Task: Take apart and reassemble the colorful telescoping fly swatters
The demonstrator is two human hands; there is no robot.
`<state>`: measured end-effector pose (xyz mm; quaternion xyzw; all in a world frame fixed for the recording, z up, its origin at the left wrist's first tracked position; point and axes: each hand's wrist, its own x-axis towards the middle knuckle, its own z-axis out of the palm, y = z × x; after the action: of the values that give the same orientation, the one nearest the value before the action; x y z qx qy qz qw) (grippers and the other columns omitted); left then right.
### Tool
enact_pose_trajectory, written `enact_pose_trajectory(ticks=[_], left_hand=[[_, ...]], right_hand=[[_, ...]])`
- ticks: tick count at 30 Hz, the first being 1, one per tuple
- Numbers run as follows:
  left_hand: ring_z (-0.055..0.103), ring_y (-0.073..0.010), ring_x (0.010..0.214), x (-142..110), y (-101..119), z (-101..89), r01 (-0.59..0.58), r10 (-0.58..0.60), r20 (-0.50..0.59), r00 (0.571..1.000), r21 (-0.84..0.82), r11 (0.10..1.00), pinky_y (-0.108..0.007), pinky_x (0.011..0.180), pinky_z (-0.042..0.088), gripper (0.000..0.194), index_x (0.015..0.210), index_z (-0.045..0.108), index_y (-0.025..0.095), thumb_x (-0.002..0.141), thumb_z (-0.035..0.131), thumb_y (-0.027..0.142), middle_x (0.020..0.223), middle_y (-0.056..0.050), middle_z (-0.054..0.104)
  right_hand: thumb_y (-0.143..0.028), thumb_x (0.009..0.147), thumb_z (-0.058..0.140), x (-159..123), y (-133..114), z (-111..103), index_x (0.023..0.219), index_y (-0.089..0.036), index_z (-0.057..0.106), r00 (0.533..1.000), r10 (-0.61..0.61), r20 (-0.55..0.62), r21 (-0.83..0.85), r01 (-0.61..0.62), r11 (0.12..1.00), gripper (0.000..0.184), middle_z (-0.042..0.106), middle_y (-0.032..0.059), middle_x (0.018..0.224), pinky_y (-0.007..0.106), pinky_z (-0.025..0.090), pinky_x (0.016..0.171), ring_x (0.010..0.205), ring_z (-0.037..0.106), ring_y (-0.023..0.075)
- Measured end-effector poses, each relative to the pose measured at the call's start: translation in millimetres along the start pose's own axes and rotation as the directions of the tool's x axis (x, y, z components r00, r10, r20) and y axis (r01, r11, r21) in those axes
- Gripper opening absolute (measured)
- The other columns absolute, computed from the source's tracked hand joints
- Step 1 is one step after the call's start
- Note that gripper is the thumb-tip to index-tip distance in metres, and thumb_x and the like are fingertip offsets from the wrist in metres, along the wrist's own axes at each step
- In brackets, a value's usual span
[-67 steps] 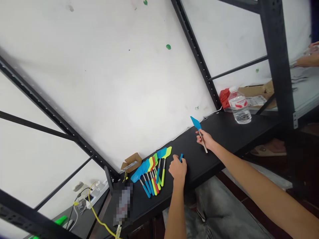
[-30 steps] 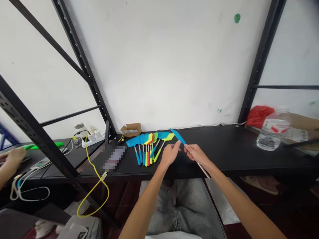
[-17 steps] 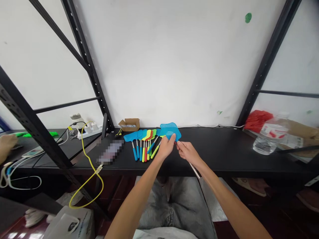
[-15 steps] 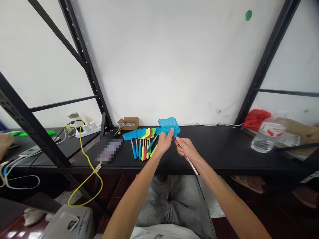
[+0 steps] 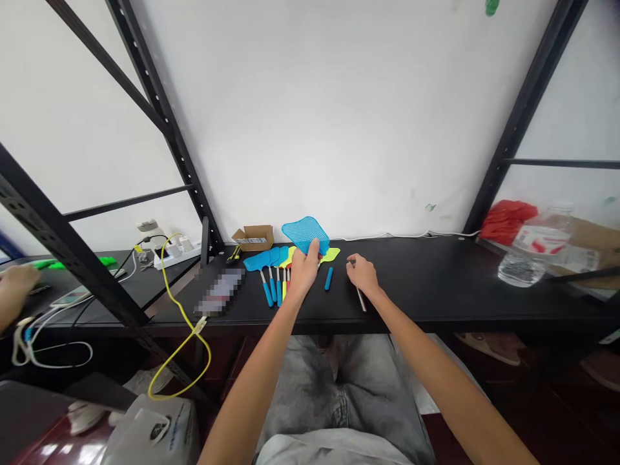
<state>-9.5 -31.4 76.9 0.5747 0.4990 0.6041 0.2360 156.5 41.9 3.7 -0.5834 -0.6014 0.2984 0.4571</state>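
Note:
A blue mesh fly swatter head (image 5: 305, 234) is pinched in my left hand (image 5: 305, 266), raised over the table. Below my right hand (image 5: 363, 274), a thin metal rod (image 5: 361, 299) extends toward the table's front edge, its upper end inside my curled fingers. Between the hands a short blue handle grip (image 5: 329, 278) lies loose on the black tabletop. Left of it is an overlapping row of fly swatters (image 5: 270, 276) with blue, yellow and red parts; my left hand hides some of them. A yellow swatter head (image 5: 331, 254) shows just beyond that hand.
A small open cardboard box (image 5: 254, 238) stands by the wall, near a yellow-and-black tool (image 5: 234, 255). On the left are a yellow cable (image 5: 170, 290), a power strip (image 5: 177, 256) and another person's hand (image 5: 18, 290). At right stand a water bottle (image 5: 535, 248) and red bag (image 5: 508, 219).
My hands have moved apart, the left carrying the swatter head leftward and the right keeping the rod. The blue grip between them now shows on the table.

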Motion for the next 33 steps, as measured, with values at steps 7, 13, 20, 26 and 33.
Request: enact_pose_trajectory(ticks=[7,13,20,26,33], left_hand=[[0.051,-0.0125,0.055,-16,-37,19.4,0.019,-0.022,0.104,0.994,0.032,0.999,-0.023,0.054,0.039,0.047,0.061,0.050,0.019,0.091,0.043,0.054,0.058,0.000,0.054],[0.060,-0.0155,0.063,-17,-43,35.8,-0.083,0.026,0.350,0.936,0.149,0.985,-0.025,0.062,0.043,0.046,0.065,0.060,0.017,0.092,0.042,0.049,0.066,-0.003,0.065],[0.065,-0.0232,0.075,-1,-40,5.0,-0.214,0.022,0.294,0.956,0.638,0.740,-0.029,0.068,0.043,0.048,0.076,0.065,0.020,0.092,0.042,0.059,0.075,-0.006,0.067],[0.065,-0.0314,0.096,6,-57,-34.3,-0.164,-0.143,0.224,0.964,0.924,0.347,-0.036,0.080,0.046,0.032,0.093,0.066,0.018,0.086,0.057,0.048,0.094,-0.013,0.068],[0.062,-0.0340,0.101,-7,-55,-11.9,-0.261,-0.143,0.294,0.945,0.942,0.212,-0.040,0.082,0.048,0.036,0.098,0.071,0.012,0.089,0.053,0.042,0.103,-0.019,0.066]], right_hand=[[-0.014,0.077,0.069,12,11,6,0.082,-0.021,0.066,0.997,-0.007,-0.072,-0.081,0.001,0.997,0.010,0.059,0.0144,0.110,0.034,0.044,0.079,0.110,0.057,0.0315],[-0.044,0.091,0.054,13,-9,-6,0.113,-0.023,0.065,0.995,-0.048,0.085,0.147,0.035,0.989,0.032,0.067,0.0095,0.094,0.028,0.046,0.056,0.071,0.063,0.0193],[-0.028,0.076,0.069,30,26,-71,0.118,-0.023,0.064,0.994,0.071,-0.083,0.333,-0.040,0.942,0.043,0.068,0.0071,0.090,0.026,0.044,0.048,0.065,0.060,0.0186],[-0.023,0.074,0.068,41,92,-130,0.112,-0.021,0.069,0.945,0.037,-0.326,-0.344,-0.155,0.926,0.038,0.067,0.0170,0.099,0.041,0.048,0.077,0.095,0.062,0.0329],[-0.026,0.086,0.052,28,83,-115,0.117,-0.019,0.069,0.970,-0.105,-0.219,-0.674,-0.073,0.735,0.036,0.059,0.0172,0.121,0.044,0.044,0.086,0.111,0.053,0.0360]])
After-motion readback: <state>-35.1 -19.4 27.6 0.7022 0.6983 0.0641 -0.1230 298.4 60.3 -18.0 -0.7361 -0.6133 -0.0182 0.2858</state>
